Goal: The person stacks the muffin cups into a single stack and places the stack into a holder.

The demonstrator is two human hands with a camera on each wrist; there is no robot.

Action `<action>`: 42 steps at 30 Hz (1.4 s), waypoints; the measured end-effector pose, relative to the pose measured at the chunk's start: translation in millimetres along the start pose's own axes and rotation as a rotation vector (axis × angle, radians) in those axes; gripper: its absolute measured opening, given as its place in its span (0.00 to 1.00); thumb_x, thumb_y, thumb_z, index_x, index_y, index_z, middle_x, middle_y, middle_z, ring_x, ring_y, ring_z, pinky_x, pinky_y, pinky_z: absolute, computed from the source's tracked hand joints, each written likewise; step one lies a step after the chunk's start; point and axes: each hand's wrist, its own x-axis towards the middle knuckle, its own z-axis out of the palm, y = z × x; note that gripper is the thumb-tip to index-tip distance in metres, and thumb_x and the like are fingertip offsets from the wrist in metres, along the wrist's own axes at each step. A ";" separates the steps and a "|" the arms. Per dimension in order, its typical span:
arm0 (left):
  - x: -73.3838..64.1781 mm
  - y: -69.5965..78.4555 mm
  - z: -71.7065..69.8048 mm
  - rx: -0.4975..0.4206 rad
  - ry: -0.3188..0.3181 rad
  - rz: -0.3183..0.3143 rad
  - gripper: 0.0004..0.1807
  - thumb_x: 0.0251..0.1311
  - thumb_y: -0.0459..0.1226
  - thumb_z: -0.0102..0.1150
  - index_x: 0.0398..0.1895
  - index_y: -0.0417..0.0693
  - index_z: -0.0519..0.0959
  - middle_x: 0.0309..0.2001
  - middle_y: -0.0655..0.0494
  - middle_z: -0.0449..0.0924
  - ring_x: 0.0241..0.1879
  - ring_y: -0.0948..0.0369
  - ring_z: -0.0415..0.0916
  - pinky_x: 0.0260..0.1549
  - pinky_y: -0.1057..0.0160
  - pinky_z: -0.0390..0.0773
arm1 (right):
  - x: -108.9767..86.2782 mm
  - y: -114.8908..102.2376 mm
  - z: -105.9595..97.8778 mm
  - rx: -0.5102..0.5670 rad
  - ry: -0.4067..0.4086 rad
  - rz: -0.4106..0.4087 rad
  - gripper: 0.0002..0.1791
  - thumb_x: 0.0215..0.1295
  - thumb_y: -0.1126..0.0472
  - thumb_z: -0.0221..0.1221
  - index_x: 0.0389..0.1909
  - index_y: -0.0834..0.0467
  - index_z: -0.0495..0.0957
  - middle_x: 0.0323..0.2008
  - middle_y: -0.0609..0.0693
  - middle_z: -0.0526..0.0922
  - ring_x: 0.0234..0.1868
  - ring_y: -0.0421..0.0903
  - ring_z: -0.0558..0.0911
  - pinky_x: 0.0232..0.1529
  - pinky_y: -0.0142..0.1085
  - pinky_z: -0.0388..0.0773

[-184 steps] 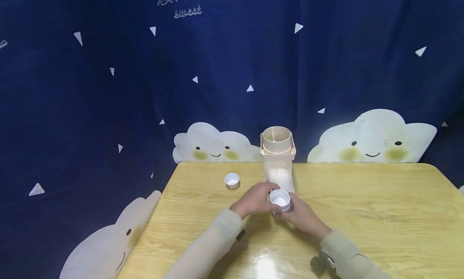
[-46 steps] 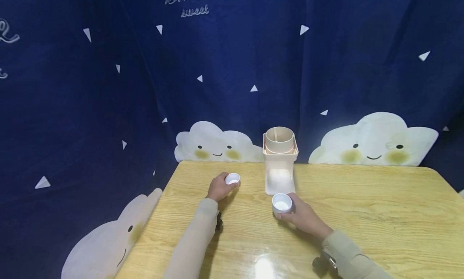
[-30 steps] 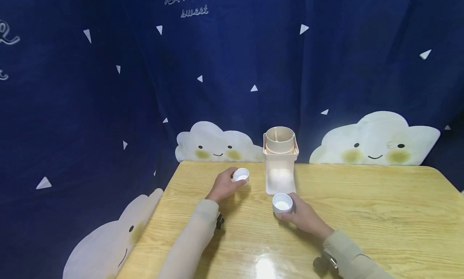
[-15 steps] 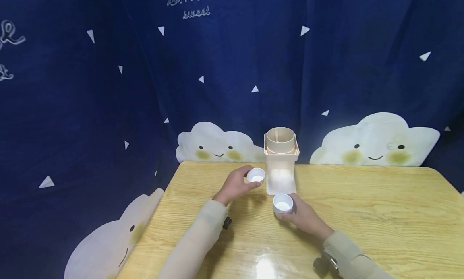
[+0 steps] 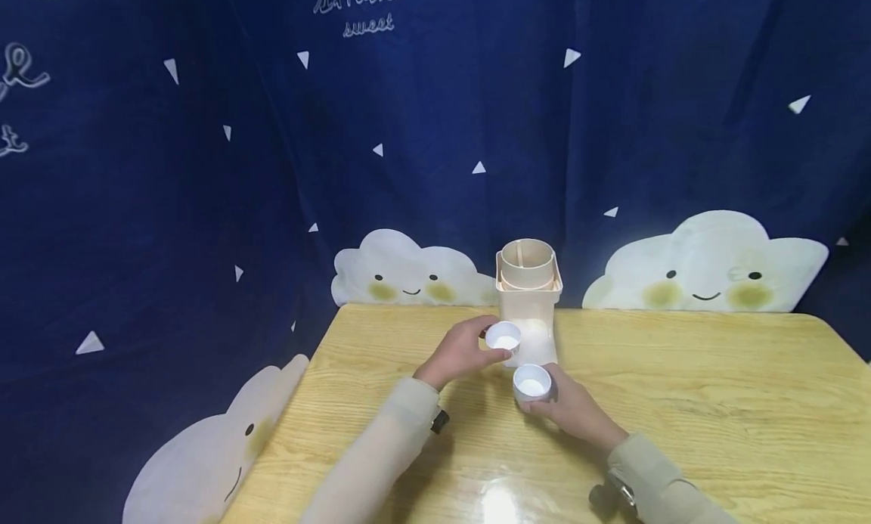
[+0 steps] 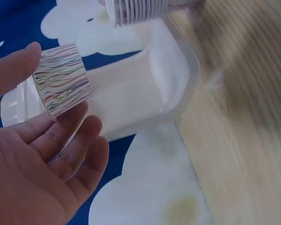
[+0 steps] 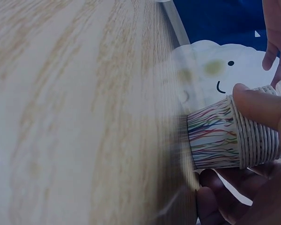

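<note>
My left hand (image 5: 461,350) pinches a single small paper cup (image 6: 63,79) with colourful wavy lines between thumb and fingers. That cup is above the front of the beige cup dispenser (image 5: 527,305), its white inside facing up in the head view. Just nearer and to its right, my right hand (image 5: 574,409) grips a stack of nested paper cups (image 7: 220,133). Several rims show along the stack in the right wrist view, and its bottom end is close to the table. The two held items are near each other but apart.
The dispenser stands at the back edge of the wooden table (image 5: 680,403), with a round tube on top and a flat white base. A dark blue curtain (image 5: 408,131) with white clouds hangs right behind the table.
Both hands were at the stack earlier. My left hand then took the single cup from the table at the left and carried it right, toward the stack; the right hand stayed nearly still.
</note>
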 end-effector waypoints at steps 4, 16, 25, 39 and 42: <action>-2.7 6.4 3.0 -0.005 -0.035 0.016 0.23 0.55 0.45 0.71 0.54 0.53 0.79 0.43 0.60 0.83 0.44 0.65 0.77 0.44 0.69 0.75 | -1.6 -4.1 -1.1 0.007 -0.003 -0.005 0.32 0.53 0.53 0.73 0.55 0.59 0.71 0.49 0.53 0.83 0.52 0.51 0.80 0.55 0.51 0.74; -7.5 18.6 9.6 0.046 -0.088 0.088 0.25 0.56 0.47 0.70 0.56 0.51 0.78 0.43 0.60 0.83 0.44 0.65 0.77 0.45 0.70 0.75 | -0.5 -7.3 -2.0 0.007 -0.005 -0.006 0.31 0.53 0.53 0.73 0.54 0.59 0.71 0.47 0.54 0.84 0.48 0.49 0.80 0.49 0.44 0.76; -8.3 22.5 18.6 0.082 -0.117 0.113 0.27 0.54 0.47 0.71 0.57 0.51 0.79 0.44 0.60 0.84 0.43 0.65 0.79 0.43 0.71 0.75 | -0.5 -6.6 -2.2 0.002 -0.008 -0.010 0.37 0.53 0.52 0.72 0.61 0.60 0.68 0.53 0.59 0.82 0.53 0.55 0.81 0.53 0.51 0.76; -12.4 19.5 29.8 0.109 -0.158 0.139 0.23 0.53 0.45 0.71 0.52 0.50 0.80 0.42 0.60 0.85 0.41 0.62 0.79 0.40 0.73 0.73 | -1.9 -6.4 -1.9 -0.006 -0.004 -0.008 0.37 0.53 0.52 0.73 0.59 0.63 0.69 0.54 0.60 0.82 0.57 0.57 0.79 0.59 0.58 0.73; -12.8 18.7 30.2 0.101 -0.158 0.125 0.23 0.54 0.45 0.71 0.52 0.50 0.80 0.42 0.59 0.84 0.43 0.57 0.81 0.39 0.73 0.73 | -1.2 -6.1 -1.4 -0.006 0.004 -0.005 0.36 0.52 0.52 0.73 0.58 0.62 0.70 0.53 0.59 0.82 0.55 0.55 0.80 0.58 0.55 0.74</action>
